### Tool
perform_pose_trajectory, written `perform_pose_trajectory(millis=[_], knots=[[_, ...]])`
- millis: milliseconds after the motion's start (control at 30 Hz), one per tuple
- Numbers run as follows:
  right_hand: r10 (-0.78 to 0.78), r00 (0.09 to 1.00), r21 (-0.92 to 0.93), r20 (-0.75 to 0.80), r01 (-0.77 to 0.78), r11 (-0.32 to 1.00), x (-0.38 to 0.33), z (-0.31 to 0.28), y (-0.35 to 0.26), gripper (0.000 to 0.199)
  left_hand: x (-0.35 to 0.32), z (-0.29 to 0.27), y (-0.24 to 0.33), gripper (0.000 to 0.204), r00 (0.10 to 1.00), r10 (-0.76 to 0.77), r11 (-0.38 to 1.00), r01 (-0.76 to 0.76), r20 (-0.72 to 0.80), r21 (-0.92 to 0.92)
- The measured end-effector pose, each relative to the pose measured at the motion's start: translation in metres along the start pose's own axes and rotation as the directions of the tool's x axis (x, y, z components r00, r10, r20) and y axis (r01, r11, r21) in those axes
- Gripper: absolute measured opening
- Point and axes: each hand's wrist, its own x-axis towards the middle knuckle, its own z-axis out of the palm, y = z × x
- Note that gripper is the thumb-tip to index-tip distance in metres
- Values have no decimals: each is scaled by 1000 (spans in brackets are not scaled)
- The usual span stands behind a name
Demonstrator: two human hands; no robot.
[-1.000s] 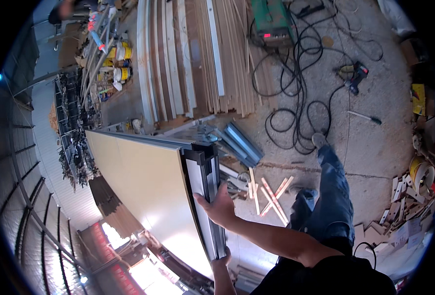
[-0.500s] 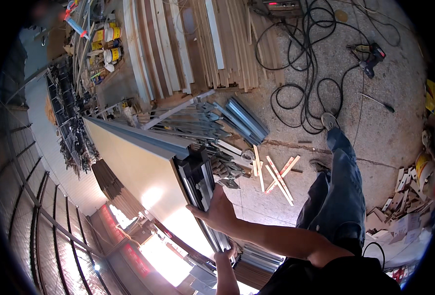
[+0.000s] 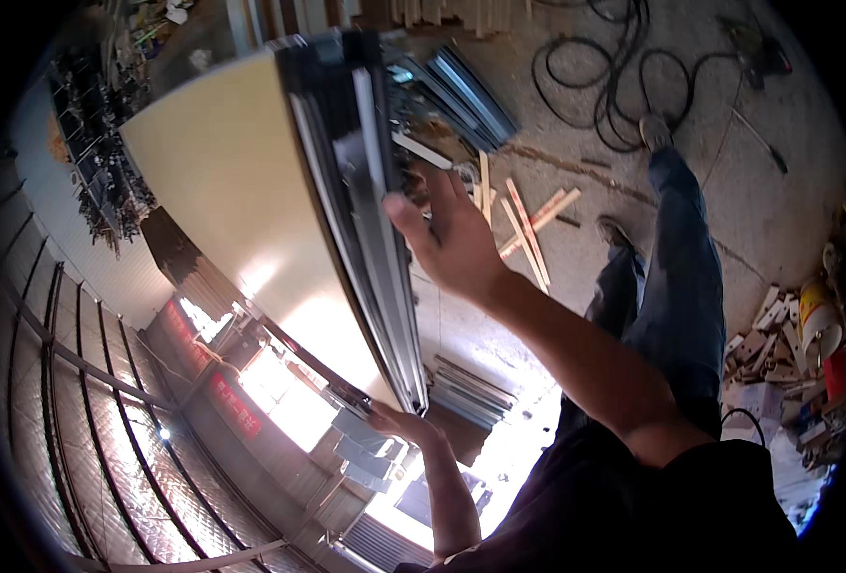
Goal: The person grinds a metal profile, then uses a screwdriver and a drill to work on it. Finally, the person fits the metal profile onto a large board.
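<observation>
A large pale panel with dark and silver metal profiles along its near edge stands tilted left of my body. My left hand grips its lower corner, fingers partly hidden by the edge. Higher up the same edge is my right hand, fingers and thumb spread apart. Its thumb overlaps the profiles in view; whether it touches them I cannot tell. Motion slightly blurs the panel's top end.
Several wooden strips lie crossed on the concrete floor by my shoes. Blue-grey metal profiles rest beyond the panel. Black cable coils near a power tool. Wood offcuts and a bucket stand at the right.
The panel's profiled edge now appears higher and larger, its top end swung upward. My right hand has moved up and opened off the profiles. My left hand has shifted to the lower corner.
</observation>
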Motion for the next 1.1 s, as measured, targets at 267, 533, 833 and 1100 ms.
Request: perform_pose_trajectory(millis=[267,533,833,1100], knots=[[31,995,-111,95,-20,994,-116,21,128,43,97,38,-4,113,80,877,180,-969,474,-169],[-5,964,198,267,-50,979,-200,90,215,50,139,20,-11,111,-139,869,53,-928,474,-370],[-148,969,280,197,89,956,-210,136,202,29,135,37,5,80,-339,831,-98,-870,441,-484],[-242,969,306,-54,247,919,-215,155,208,23,138,37,3,73,-317,830,-97,-892,459,-441]])
